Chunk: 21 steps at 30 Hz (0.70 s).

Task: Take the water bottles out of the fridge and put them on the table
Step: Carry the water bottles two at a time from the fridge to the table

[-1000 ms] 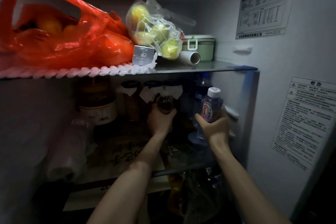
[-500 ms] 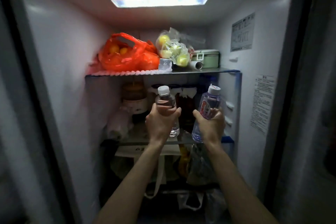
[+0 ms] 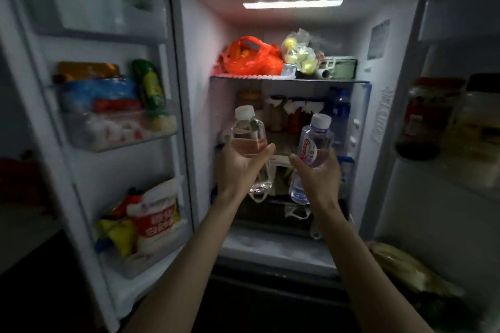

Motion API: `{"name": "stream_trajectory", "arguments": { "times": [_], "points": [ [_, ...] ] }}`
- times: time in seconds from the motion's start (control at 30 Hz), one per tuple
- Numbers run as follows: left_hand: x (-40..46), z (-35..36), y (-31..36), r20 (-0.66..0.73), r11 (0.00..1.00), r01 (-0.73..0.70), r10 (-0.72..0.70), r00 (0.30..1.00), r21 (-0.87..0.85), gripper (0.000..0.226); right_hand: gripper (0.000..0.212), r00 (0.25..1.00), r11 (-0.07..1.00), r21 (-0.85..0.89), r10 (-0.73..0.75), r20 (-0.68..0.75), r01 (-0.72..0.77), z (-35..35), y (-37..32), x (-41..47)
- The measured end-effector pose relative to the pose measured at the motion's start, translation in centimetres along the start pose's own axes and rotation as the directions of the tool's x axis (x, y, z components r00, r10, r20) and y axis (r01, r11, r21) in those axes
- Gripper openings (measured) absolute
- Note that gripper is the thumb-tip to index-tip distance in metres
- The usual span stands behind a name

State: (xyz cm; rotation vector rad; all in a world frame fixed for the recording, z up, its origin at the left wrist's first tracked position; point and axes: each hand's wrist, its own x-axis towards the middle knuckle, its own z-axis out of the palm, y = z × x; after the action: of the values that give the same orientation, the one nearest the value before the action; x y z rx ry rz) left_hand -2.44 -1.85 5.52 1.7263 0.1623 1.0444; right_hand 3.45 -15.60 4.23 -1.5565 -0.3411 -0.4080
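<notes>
Two forearms reach up from six o'clock toward the middle of the view, and each hand carries one water bottle in front of the open fridge [image 3: 389, 143]. The left hand [image 3: 238, 170] has its fingers and thumb curled round the lower half of a clear, unlabelled bottle [image 3: 248, 138], which stands nearly upright just left of centre; the right hand [image 3: 319, 178] wraps the middle of a labelled bottle [image 3: 313, 149], which leans toward one o'clock. Both caps look closed, though that is a judgement in this dim light. Both bottles appear clear of the shelves, so the lifting out seems done and the carry to the table, which is not in view, remains. The main risk I see is slippage: chilled plastic may be damp, and each bottle is held by one hand only, low on the left. A hurried turn could swing an elbow into the door shelf [image 3: 121, 127] at nine o'clock, packed with packets, or into the big jar [image 3: 430, 116] in the other door at three o'clock. Further in, at twelve o'clock, a red bag [image 3: 251, 58] and a bag of fruit [image 3: 299, 53] sit on the top shelf, well apart from the hands. Behind the right-hand bottle, a blue bottle [image 3: 341, 108] stands on the middle shelf, possibly another to fetch; I cannot tell.
</notes>
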Motion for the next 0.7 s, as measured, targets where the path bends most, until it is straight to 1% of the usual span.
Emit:
{"name": "stream_trajectory", "arguments": {
  "times": [0.07,0.13,0.27,0.3,0.37,0.5,0.53,0.6,0.7],
  "points": [
    [-1.3,-2.5,0.8,0.006,1.0,0.019,-0.019,1.0,0.0,0.035,0.037,0.999,1.0,0.014,-0.029,0.046,0.028,0.6,-1.9,-2.3],
    [-2.6,-5.3,1.8,-0.009,0.999,0.041,-0.041,0.999,0.012,0.034,0.035,0.996,0.998,0.026,-0.054,0.077,0.052,1.8,-3.7,-4.7],
    [-4.9,-12.5,3.2,-0.107,0.995,0.098,-0.095,0.99,0.026,0.028,0.036,0.981,0.993,0.09,-0.092,0.169,0.078,5.9,-7.5,-9.7],
    [-5.3,-14.7,3.5,-0.133,0.993,0.115,-0.11,0.985,0.031,0.029,0.035,0.974,0.991,0.115,-0.095,0.204,0.073,7.1,-8.5,-11.2],
    [-6.1,-19.6,4.0,-0.186,0.989,0.141,-0.13,0.974,0.048,0.032,0.033,0.958,0.985,0.164,-0.104,0.266,0.062,10.0,-10.5,-14.3],
    [-8.6,-30.2,5.1,-0.28,0.986,0.139,-0.109,0.954,0.091,0.014,0.035,0.932,0.981,0.192,-0.081,0.352,0.013,16.4,-13.8,-21.5],
    [-9.3,-33.0,5.2,-0.29,0.985,0.141,-0.105,0.951,0.105,0.014,0.037,0.927,0.981,0.194,-0.064,0.37,-0.01,18.1,-14.5,-23.5],
    [-10.9,-39.1,4.9,-0.308,0.982,0.159,-0.121,0.944,0.104,0.015,0.042,0.906,0.977,0.207,-0.051,0.421,-0.041,21.8,-15.7,-28.0],
    [-13.3,-48.1,4.1,-0.335,0.967,0.224,-0.172,0.926,0.124,0.026,0.052,0.869,0.97,0.225,-0.033,0.494,-0.091,27.1,-17.1,-35.0]
  ]
}}
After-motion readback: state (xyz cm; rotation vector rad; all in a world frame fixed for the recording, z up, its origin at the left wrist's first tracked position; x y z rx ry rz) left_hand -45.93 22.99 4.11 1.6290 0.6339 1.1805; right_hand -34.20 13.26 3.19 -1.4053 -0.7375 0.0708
